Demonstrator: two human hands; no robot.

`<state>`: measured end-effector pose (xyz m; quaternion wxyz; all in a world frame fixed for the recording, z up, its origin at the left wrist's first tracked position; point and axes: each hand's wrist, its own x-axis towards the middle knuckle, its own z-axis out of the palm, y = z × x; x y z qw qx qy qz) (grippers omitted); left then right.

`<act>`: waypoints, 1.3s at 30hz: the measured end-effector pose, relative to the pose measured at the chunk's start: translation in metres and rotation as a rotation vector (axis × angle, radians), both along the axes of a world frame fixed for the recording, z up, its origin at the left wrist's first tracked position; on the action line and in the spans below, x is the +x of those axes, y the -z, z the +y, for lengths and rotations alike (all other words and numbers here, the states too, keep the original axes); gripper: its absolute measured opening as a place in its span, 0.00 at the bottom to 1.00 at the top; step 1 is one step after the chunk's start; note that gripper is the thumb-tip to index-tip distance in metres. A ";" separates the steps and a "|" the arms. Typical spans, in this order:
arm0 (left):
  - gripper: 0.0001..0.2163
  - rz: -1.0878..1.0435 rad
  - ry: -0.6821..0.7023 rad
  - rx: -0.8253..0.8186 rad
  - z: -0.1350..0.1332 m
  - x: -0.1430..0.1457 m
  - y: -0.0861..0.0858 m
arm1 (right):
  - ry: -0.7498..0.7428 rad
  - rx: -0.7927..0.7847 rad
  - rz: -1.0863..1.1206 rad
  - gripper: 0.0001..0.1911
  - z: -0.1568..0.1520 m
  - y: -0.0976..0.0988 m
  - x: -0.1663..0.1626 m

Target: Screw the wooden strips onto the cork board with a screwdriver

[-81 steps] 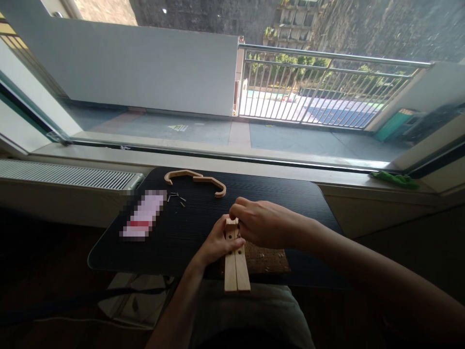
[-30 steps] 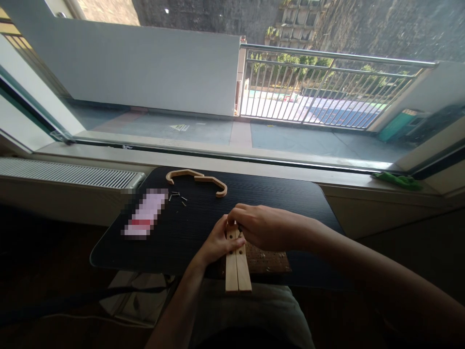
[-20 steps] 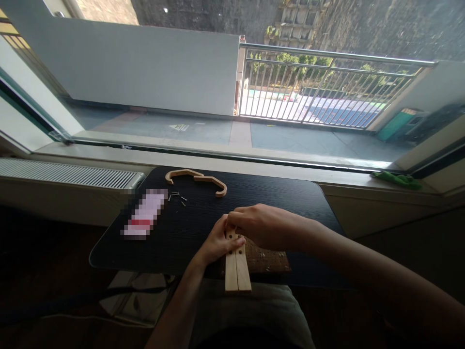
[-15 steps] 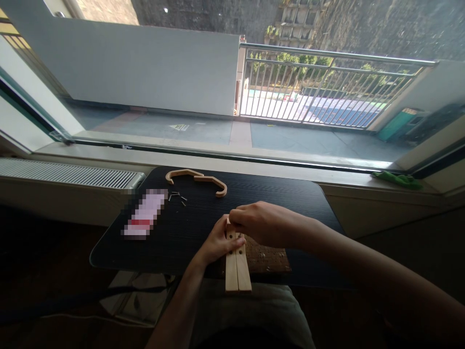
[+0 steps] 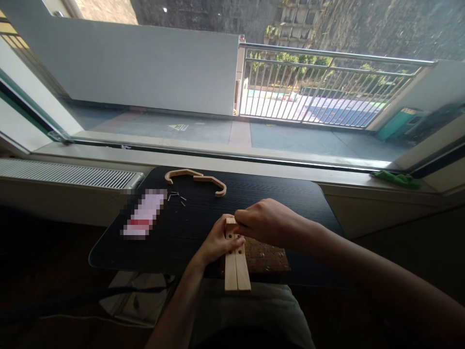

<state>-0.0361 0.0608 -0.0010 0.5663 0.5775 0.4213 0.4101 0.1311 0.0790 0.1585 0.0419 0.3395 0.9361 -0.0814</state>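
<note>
Two pale wooden pieces with drilled holes (image 5: 237, 271) lie side by side, pointing toward me over the table's near edge. My left hand (image 5: 218, 242) is closed around their far part, its thumb across the top between the holes. Just above their far right end, my right hand (image 5: 259, 220) is closed with fingertips pinched at the wood. Whatever sits in that pinch is hidden by the fingers. Beneath the wood and to its right is a brown patterned pad (image 5: 267, 254) at the table's near edge.
On the black table (image 5: 269, 189) lie two curved wooden hooks (image 5: 212, 181) at the back and several screws (image 5: 177, 196). A blurred pink-white packet (image 5: 147, 213) is at the left. Beyond stand a radiator (image 5: 69, 173), a windowsill and a green cloth (image 5: 395, 179).
My right hand has shifted slightly to the right, its wrist turned a little. My left hand and the wooden pieces hold their place.
</note>
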 end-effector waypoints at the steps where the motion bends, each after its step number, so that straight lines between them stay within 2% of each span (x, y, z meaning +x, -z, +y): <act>1: 0.23 0.006 -0.007 -0.001 0.000 0.000 0.000 | 0.015 0.024 -0.018 0.13 -0.001 0.000 -0.001; 5: 0.22 -0.036 -0.004 0.023 0.001 0.000 0.005 | 0.028 0.016 -0.043 0.11 -0.008 -0.005 -0.005; 9: 0.21 -0.014 -0.015 0.063 0.002 0.000 0.010 | 0.015 -0.035 0.035 0.08 -0.011 -0.005 -0.004; 15: 0.18 0.020 -0.011 0.035 0.002 -0.001 0.005 | 0.022 -0.242 0.226 0.08 -0.006 0.002 0.000; 18: 0.19 0.027 -0.015 0.039 0.001 0.000 0.003 | 0.004 -0.289 0.283 0.06 -0.005 0.003 0.001; 27: 0.21 0.004 0.000 0.047 0.002 0.000 0.006 | 0.005 -0.288 0.267 0.04 -0.004 0.002 0.004; 39: 0.21 0.015 -0.003 0.034 0.001 0.001 0.001 | 0.001 -0.267 0.288 0.06 0.001 0.012 0.013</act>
